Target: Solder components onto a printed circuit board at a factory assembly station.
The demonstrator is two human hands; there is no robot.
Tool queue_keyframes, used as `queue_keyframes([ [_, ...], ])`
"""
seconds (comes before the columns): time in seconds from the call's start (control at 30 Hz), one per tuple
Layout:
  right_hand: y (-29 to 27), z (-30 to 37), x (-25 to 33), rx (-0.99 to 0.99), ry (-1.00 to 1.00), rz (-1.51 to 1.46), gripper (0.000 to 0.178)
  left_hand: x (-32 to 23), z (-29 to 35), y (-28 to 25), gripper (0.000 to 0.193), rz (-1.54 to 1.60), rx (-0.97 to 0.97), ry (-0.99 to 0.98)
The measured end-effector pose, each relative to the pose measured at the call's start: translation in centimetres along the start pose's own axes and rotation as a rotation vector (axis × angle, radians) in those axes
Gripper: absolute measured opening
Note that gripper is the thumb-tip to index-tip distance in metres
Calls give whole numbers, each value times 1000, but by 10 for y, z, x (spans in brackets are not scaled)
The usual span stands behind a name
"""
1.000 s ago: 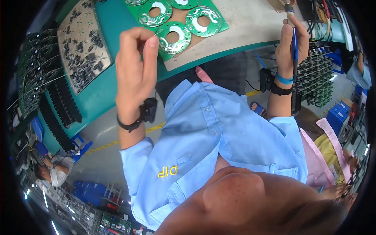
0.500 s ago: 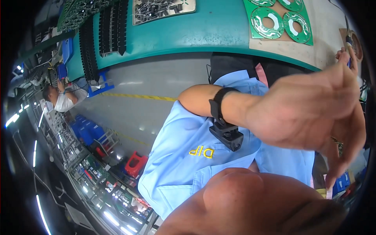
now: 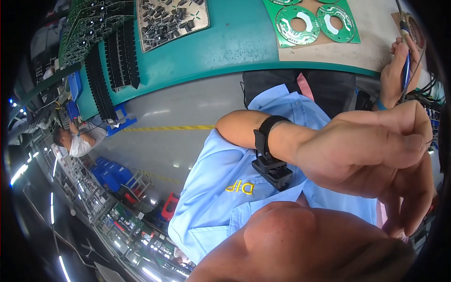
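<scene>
My left arm crosses in front of my light blue shirt [image 3: 206,188]. A black strap [image 3: 265,136] with a small black box [image 3: 274,173] is round its wrist. My left hand [image 3: 361,145] is close to view, thumb pressed against a bent finger; what the pinch holds, if anything, I cannot make out. Beyond it, my right hand [image 3: 397,70] is closed round a soldering iron [image 3: 406,70] with a blue handle. A blue band [image 3: 379,105] circles that wrist, and the left hand hides the forearm. Nearby on the bench lies a green panel of ring-shaped circuit boards [image 3: 298,27].
On the green-topped bench [image 3: 225,44] stands a shallow tray [image 3: 195,28] of small black leaded parts. Black slotted strips [image 3: 121,61] and a populated green board [image 3: 94,28] lie farther left. A co-worker [image 3: 82,141] sits at the left, near blue bins [image 3: 110,173]. Cables [image 3: 430,89] hang at the right.
The view has shifted, so the bench things sit farther left. My left hand, blurred before, is lower and sharper, uncovering more of my right hand and its wristband.
</scene>
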State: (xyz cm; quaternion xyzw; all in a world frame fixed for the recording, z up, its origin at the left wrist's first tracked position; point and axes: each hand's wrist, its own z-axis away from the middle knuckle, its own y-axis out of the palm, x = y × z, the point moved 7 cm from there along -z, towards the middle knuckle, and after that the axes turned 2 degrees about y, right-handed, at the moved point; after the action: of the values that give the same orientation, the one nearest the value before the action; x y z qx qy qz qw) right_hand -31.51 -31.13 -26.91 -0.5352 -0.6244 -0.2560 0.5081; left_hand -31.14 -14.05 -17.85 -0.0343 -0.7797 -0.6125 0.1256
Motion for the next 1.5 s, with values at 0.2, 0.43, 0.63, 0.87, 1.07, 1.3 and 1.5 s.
queue_keyframes([
  [0.2,-6,-6,-33,137,-113,-117,38,-2,3,8,13,96,17,-14],
  [0.43,-22,-11,-53,2,-85,-139,39,-9,-3,6,10,150,47,-12],
  [0.63,-23,-5,-39,42,-167,-99,31,-98,11,-9,21,-1010,194,338],
  [0.87,-29,3,-44,56,-309,-171,37,-216,21,3,12,-2221,-386,253],
  [1.07,-30,5,-3,198,-342,-117,37,-215,-21,-6,13,-2540,-329,68],
  [1.3,-49,34,45,399,-288,-199,32,-208,-18,-16,13,-2557,-180,60],
  [1.5,-33,38,68,550,-434,-44,25,-192,-18,-10,12,-2699,139,148],
])
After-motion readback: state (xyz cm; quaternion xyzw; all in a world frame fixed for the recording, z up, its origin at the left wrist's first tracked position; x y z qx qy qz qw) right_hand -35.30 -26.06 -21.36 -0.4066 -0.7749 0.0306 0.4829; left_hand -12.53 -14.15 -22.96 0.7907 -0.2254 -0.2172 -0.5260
